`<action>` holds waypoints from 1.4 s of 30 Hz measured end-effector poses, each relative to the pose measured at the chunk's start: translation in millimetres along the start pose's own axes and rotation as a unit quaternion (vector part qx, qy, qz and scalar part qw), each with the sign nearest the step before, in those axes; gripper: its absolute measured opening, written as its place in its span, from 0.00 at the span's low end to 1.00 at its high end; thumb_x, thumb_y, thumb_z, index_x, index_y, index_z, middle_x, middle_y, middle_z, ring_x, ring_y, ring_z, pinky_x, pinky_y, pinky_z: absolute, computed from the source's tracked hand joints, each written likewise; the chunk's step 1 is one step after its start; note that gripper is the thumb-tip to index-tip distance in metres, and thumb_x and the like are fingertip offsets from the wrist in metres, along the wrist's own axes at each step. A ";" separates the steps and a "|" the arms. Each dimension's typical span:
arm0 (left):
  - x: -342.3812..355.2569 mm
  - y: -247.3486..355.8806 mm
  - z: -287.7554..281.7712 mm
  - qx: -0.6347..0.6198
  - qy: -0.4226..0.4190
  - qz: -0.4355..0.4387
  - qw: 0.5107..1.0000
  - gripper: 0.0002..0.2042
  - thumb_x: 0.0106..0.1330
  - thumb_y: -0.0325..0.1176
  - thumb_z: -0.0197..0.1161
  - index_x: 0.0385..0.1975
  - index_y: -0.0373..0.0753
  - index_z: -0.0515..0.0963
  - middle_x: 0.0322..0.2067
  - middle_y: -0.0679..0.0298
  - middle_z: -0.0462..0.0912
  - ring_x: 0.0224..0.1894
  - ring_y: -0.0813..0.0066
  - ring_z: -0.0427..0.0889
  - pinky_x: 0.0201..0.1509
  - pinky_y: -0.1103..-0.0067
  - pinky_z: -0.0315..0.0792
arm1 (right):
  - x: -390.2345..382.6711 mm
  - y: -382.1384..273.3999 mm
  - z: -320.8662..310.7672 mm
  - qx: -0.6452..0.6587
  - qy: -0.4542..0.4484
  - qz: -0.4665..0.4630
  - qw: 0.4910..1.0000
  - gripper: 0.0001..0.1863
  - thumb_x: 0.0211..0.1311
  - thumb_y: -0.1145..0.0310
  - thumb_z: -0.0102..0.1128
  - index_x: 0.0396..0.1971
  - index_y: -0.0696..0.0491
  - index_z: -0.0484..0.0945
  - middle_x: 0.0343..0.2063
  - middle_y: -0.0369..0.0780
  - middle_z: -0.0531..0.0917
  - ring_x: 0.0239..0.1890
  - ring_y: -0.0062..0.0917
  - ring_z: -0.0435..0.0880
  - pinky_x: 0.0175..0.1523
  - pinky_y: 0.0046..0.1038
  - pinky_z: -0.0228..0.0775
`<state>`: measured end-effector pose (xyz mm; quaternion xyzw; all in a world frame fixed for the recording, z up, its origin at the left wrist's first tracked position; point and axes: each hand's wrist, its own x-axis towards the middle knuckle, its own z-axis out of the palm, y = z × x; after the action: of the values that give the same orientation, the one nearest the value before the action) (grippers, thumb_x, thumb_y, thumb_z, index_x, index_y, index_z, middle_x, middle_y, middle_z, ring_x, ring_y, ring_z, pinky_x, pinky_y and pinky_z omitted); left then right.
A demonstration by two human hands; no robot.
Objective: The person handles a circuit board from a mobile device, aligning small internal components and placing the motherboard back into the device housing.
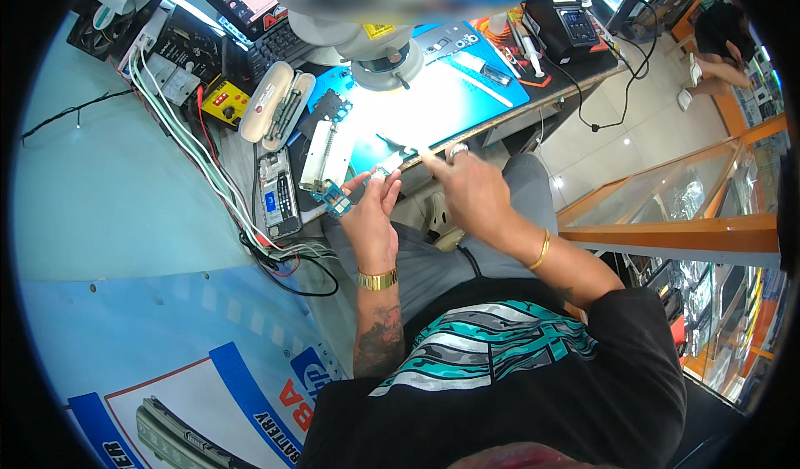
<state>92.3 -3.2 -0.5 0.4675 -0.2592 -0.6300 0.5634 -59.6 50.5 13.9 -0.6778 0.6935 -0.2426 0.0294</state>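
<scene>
My left hand (373, 223) is raised at the front edge of the bench, its fingers pinched round a small circuit board (337, 200) with blue and copper-coloured parts. A pale, glaring piece (388, 166) shows at its fingertips; whether it belongs to the board I cannot tell. My right hand (477, 187) is closed just right of it, a little blurred. From its fingers a thin tool (398, 144) with a dark tip points left, above the board's bright end; its kind is not clear. Close to my left hand, a metal board holder (327, 154) lies on the bench.
A microscope (385, 48) stands over the brightly lit blue mat (492, 86). Left are an open case of slim tools (279, 107), an opened phone (277, 194) and bundled cables (196, 148). A black bench station (571, 27) sits back right. Another person (723, 52) is far right.
</scene>
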 end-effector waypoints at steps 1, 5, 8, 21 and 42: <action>-0.6 0.4 -0.1 0.002 0.001 -0.001 1.000 0.11 0.67 0.19 0.58 0.46 0.32 0.67 0.44 0.47 0.81 0.44 0.53 0.87 0.48 0.69 0.86 | 10.0 9.9 2.2 -0.031 -0.016 0.019 0.999 0.21 0.57 0.77 0.53 0.51 0.48 0.80 0.34 0.49 0.79 0.35 0.44 0.83 0.37 0.41 0.76; -6.9 7.9 -15.8 -0.019 -0.025 -0.017 0.999 0.12 0.68 0.21 0.59 0.48 0.33 0.67 0.43 0.49 0.82 0.46 0.53 0.86 0.50 0.67 0.84 | 45.5 40.0 -4.4 -0.069 0.061 0.016 0.996 0.13 0.61 0.73 0.54 0.44 0.54 0.82 0.34 0.49 0.79 0.37 0.43 0.83 0.36 0.40 0.76; -16.1 20.0 -25.7 -0.038 -0.042 -0.004 0.998 0.12 0.68 0.22 0.59 0.49 0.35 0.68 0.44 0.50 0.82 0.47 0.54 0.86 0.51 0.66 0.84 | 46.9 48.2 -13.6 -0.071 0.095 -0.044 0.992 0.13 0.61 0.73 0.54 0.43 0.54 0.82 0.36 0.51 0.80 0.38 0.43 0.83 0.37 0.41 0.77; -30.8 38.5 -46.9 -0.045 -0.063 -0.023 0.997 0.10 0.69 0.23 0.58 0.48 0.37 0.71 0.45 0.52 0.83 0.48 0.56 0.86 0.50 0.64 0.83 | 22.8 35.4 -10.3 -0.064 0.011 -0.099 0.993 0.15 0.57 0.75 0.52 0.42 0.50 0.84 0.34 0.47 0.80 0.35 0.40 0.84 0.35 0.39 0.77; -25.0 0.7 -65.1 -0.314 -0.424 -0.180 0.830 0.09 0.69 0.21 0.55 0.46 0.38 0.74 0.54 0.53 0.80 0.56 0.49 0.81 0.51 0.51 0.83 | 5.2 -0.7 -46.1 0.431 0.120 -0.084 0.890 0.10 0.53 0.71 0.71 0.35 0.55 0.85 0.34 0.40 0.86 0.34 0.30 0.83 0.45 0.29 0.66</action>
<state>148.2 33.5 -20.4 -0.0096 -0.1722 -0.9042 0.3908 -76.4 59.2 56.3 -0.6199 0.4592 -0.5987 0.2151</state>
